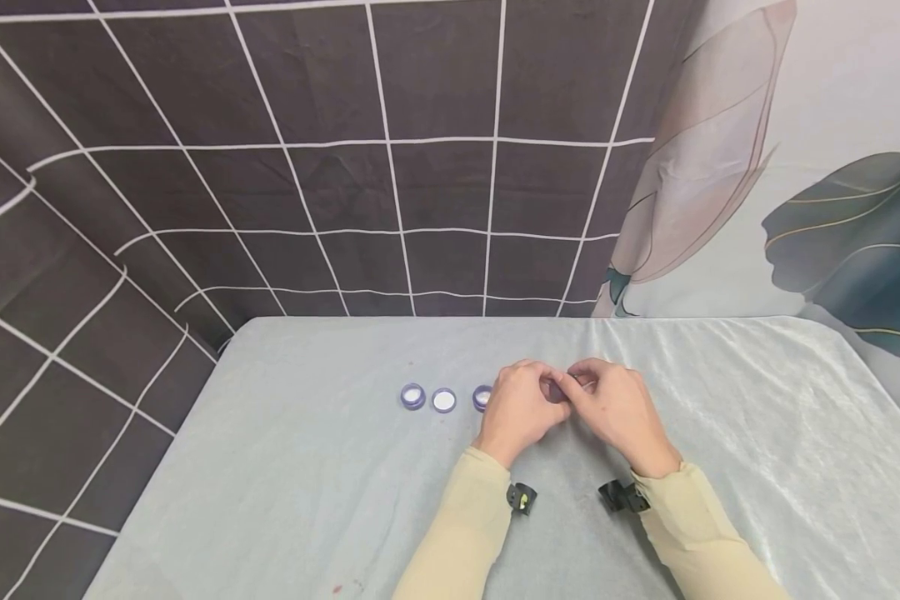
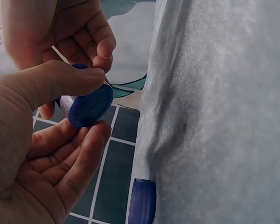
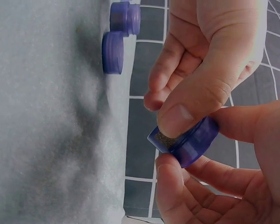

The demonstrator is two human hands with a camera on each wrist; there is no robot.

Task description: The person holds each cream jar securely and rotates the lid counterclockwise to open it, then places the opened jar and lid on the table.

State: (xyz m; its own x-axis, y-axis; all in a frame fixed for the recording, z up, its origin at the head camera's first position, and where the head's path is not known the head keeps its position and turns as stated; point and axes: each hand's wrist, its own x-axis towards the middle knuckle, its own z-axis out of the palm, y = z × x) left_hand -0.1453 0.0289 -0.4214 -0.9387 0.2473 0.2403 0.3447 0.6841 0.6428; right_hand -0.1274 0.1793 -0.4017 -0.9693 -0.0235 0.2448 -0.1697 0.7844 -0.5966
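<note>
Both hands meet above the table toward the right, holding one small blue-purple round jar (image 3: 196,142) between them. The left hand (image 1: 521,404) pinches it between thumb and fingers, with the thumb across its rim in the left wrist view. From the other side, the right hand (image 1: 621,408) grips the wider ring-like part with thumb and fingertips. Grainy brown matter shows at the jar's narrower side in the right wrist view. In the head view the fingers mostly hide the jar. Just left of the left hand is a purple round piece (image 1: 482,397), partly covered.
Farther left lie a purple round container (image 1: 412,396) and a flatter purple piece with a white middle (image 1: 444,401). A pale grey cloth covers the table (image 1: 307,483). A dark gridded curtain (image 1: 442,183) hangs behind it, with a leaf-patterned curtain (image 1: 720,192) at right.
</note>
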